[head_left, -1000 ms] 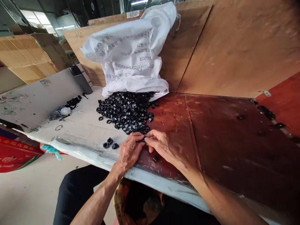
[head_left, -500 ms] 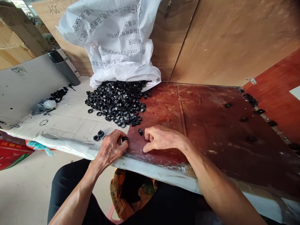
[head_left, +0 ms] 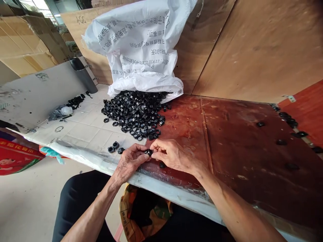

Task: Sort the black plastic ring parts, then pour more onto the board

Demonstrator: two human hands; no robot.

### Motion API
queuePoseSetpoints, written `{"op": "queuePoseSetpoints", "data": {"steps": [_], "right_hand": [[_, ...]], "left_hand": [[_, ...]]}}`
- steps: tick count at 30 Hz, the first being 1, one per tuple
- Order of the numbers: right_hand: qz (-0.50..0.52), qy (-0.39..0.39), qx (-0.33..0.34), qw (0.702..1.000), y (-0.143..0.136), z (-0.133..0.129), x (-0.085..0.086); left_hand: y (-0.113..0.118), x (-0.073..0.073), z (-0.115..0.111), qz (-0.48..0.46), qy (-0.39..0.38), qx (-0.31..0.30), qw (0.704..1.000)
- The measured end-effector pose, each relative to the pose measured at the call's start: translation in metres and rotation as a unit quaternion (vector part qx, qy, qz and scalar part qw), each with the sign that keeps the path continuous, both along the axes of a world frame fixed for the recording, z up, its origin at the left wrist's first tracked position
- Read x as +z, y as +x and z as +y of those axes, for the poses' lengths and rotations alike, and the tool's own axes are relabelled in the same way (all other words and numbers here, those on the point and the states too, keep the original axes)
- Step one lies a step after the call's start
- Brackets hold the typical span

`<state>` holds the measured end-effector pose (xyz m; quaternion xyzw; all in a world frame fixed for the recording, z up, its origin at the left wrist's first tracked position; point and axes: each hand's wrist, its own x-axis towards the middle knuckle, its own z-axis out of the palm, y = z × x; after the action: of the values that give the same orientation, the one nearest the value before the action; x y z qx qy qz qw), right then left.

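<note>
- Steadying the part (head_left: pixel 148 152) comes first: it sits between the two hands, just in front of the pile (head_left: pixel 133 114).
- The left hand (head_left: pixel 130 160) has its grip closed on the part, thumb against fingers; a firm but light pinch should stop it slipping or tilting.
- The right hand (head_left: pixel 173 154) has thumb and fingertips drawn together at the part's right side; whether that grip has hold of it, I cannot tell.
- Small fingertip moves, square to the part and low over the table (head_left: pixel 181 117) in front of the pile, would likely give the best control.
- One piece (head_left: pixel 162 165) lies by the right hand, in front of the pile's right half; take care not to knock it.
- Three pieces (head_left: pixel 115 145) lie in front of the pile's left half, one just beside the left hand; give them room.
</note>
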<state>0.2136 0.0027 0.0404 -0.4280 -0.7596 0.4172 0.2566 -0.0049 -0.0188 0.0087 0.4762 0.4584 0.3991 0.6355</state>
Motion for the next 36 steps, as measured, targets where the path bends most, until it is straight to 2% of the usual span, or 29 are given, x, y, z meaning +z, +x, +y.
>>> {"op": "queuePoseSetpoints", "data": {"steps": [2,5,7,10,12,15,17,20,22,24,28,30,33,35,36], "right_hand": [[0.021,-0.003,-0.01,1.0,-0.005,-0.002,-0.005],[0.045,0.007,-0.022,0.999,-0.01,-0.004,-0.011],[0.04,0.021,-0.019,0.999,-0.013,-0.006,-0.013],[0.024,0.006,-0.039,0.999,-0.018,-0.009,-0.011],[0.02,-0.015,-0.061,0.998,-0.019,-0.01,-0.005],[-0.035,-0.022,-0.059,0.997,-0.011,-0.008,0.006],[-0.105,-0.018,-0.039,0.994,0.0,-0.004,0.011],[-0.196,-0.011,-0.004,0.981,0.013,0.0,0.012],[-0.223,-0.013,0.025,0.974,0.015,-0.001,0.009],[-0.238,-0.024,0.043,0.97,0.014,-0.002,0.005],[-0.234,-0.034,0.065,0.97,0.015,0.0,0.002],[-0.234,-0.031,0.082,0.968,0.018,0.001,0.002],[-0.252,-0.037,0.094,0.963,0.021,0.002,0.005],[-0.25,-0.045,0.087,0.963,0.024,0.002,0.007],[-0.243,-0.048,0.078,0.966,0.026,0.003,0.008]], "left_hand": [[-0.001,-0.003,0.0,-0.023,0.009,0.007,1.0],[-0.001,-0.01,0.0,-0.044,0.062,0.018,0.997],[-0.001,-0.016,-0.001,-0.029,0.123,0.019,0.992],[0.0,-0.02,-0.005,0.052,0.245,0.013,0.968],[-0.003,-0.018,-0.008,0.128,0.33,0.005,0.935],[-0.015,-0.004,-0.01,0.257,0.423,-0.03,0.868],[-0.027,0.007,-0.009,0.354,0.458,-0.047,0.814],[-0.04,0.018,-0.003,0.489,0.485,-0.029,0.724],[-0.037,0.019,0.001,0.525,0.493,-0.014,0.694],[-0.022,0.016,0.004,0.513,0.485,-0.01,0.709],[0.021,0.001,0.017,0.444,0.414,-0.047,0.793],[0.037,-0.008,0.027,0.425,0.404,-0.068,0.807],[0.046,-0.02,0.038,0.4,0.406,-0.082,0.818],[0.044,-0.024,0.04,0.361,0.388,-0.064,0.845],[0.041,-0.024,0.04,0.334,0.363,-0.052,0.869]]}}
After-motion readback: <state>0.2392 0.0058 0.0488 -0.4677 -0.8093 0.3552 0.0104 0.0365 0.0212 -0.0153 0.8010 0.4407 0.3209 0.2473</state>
